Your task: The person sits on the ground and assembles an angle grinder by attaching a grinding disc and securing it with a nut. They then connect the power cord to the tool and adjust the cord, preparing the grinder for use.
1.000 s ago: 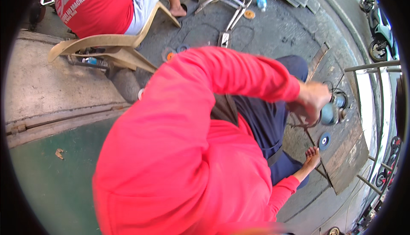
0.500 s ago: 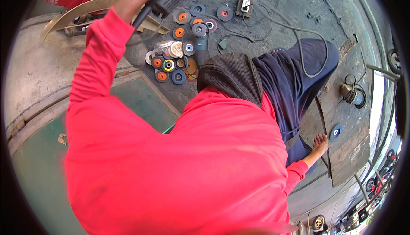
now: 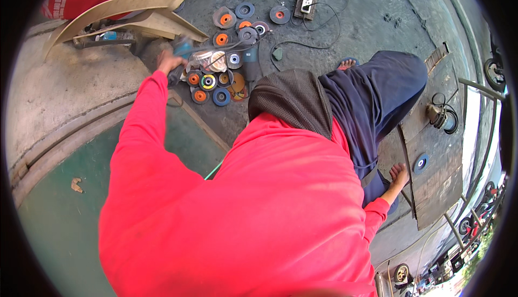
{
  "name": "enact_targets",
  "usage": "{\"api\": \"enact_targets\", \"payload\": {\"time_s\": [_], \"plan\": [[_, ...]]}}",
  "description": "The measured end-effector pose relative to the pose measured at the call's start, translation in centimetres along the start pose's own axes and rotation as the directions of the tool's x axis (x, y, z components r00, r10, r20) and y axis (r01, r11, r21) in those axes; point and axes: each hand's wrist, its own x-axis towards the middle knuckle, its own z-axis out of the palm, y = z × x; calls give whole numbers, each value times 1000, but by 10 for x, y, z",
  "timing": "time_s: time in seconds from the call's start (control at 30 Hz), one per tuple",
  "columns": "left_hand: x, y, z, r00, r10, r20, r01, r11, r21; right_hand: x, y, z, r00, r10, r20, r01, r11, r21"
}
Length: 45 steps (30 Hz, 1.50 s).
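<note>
"How is the left hand (image 3: 170, 62) set?"

"Wrapped around 1 power tool (image 3: 184, 47)."

"How does that tool look?"

"Teal at its upper end, black lower down, and blurred, so finer parts cannot be made out."

"And where is it relative to the hand?"

"Inside the grip, its teal end above and right of the knuckles. Just right of that hand lies a cluster of round discs (image 3: 209, 82), several with orange centres, 1 with a yellow ring. Past them is a 2nd teal tool (image 3: 250, 59)."

"The right hand (image 3: 399, 174)?"

"Fingers curled; I cannot tell whether it grips anything. Just right of it, 1 blue disc (image 3: 421, 163) with a pale centre lies flat on a worn board (image 3: 440, 189)."
</note>
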Motion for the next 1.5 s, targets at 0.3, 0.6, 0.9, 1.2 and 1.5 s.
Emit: {"api": "enact_targets", "payload": {"time_s": [0.3, 0.6, 0.9, 1.2, 1.5], "plan": [[-27, -141, 18, 946, -324, 12, 304, 897, 320, 0, -1, 3, 1000, -3, 27, 8, 989, -150], [5, -167, 76, 914, -399, 68, 397, 917, 47, -8, -4, 6, 998, -37, 46, 47, 974, -223], [-7, -91, 149, 905, -387, 175, 402, 913, -63, -21, -11, 1, 999, -29, 39, 37, 973, -226], [33, -106, 162, 894, -428, 134, 443, 889, -118, -11, -9, -2, 992, 2, 125, 23, 980, -198], [100, -130, 171, 890, -399, 219, 412, 911, -15, -25, -7, 10, 996, -11, 92, 35, 965, -261]]}}
